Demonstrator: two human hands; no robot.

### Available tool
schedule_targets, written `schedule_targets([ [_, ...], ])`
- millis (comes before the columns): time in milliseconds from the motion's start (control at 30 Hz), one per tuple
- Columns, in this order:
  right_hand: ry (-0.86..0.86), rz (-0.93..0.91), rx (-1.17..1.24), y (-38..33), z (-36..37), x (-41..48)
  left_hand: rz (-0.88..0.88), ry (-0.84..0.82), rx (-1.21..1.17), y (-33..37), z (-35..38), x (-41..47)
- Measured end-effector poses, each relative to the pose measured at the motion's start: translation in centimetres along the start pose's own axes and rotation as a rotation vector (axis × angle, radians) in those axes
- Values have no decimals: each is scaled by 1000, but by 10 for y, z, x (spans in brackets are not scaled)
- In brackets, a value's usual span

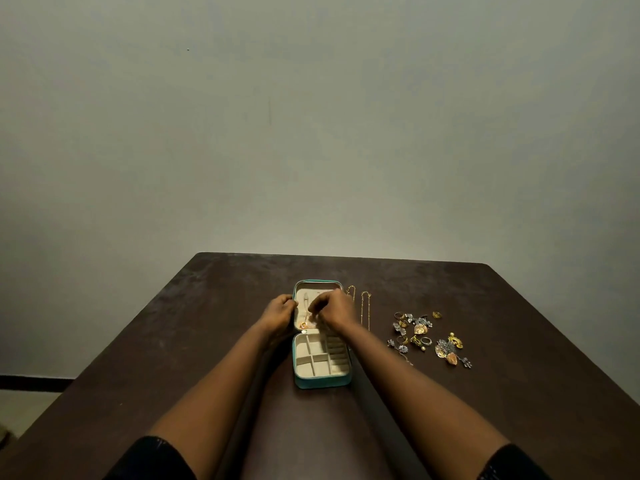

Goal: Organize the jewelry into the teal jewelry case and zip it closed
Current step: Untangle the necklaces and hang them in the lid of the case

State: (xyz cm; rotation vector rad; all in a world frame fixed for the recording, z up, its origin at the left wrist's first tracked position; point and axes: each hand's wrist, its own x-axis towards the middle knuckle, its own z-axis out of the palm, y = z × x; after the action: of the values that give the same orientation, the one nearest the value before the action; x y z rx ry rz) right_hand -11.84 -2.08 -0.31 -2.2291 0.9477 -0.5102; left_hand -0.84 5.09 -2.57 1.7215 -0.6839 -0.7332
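- The teal jewelry case (322, 382) lies open flat on the dark surface (173, 341). Its lid half (313, 283) is under both hands and its divided tray is just nearer than the wrists.
- The left hand (280, 308) grips the lid's left edge with curled fingers. This is probably to steady the case so it does not slide while the other hand works.
- The right hand (334, 308) hovers over the lid's lining with its fingers bunched and pointing down. They look pinched, but whether they hold anything is too small to tell.
- Just left of those fingertips a thin necklace (306, 301) hangs down the lining, with a gold piece at its lower end. The step in hand seems to be fastening or settling it there.
- The tray's compartments look unfilled, so most of the sorting remains.
- Immediately right of the right hand lie two gold chains (365, 308), stretched out straight.
- Farther right, well apart, sits a loose heap of rings and earrings (427, 336), within easy reach.
- Nothing blocks that reach — though the heaped pieces may snag one another when lifted.
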Motion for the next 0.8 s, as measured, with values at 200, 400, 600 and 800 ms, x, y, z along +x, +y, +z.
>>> schedule_targets([
  [200,228,154,63,10,-5,-4,-66,-9,-76,1,3,-5],
  [400,420,295,229,37,-24,4,-114,-31,69,-3,3,0],
  [600,488,406,336,74,-38,21,-122,-27,343,-6,-2,13],
  [800,504,452,340,97,-45,35,-106,105,452,1,-2,22],
])
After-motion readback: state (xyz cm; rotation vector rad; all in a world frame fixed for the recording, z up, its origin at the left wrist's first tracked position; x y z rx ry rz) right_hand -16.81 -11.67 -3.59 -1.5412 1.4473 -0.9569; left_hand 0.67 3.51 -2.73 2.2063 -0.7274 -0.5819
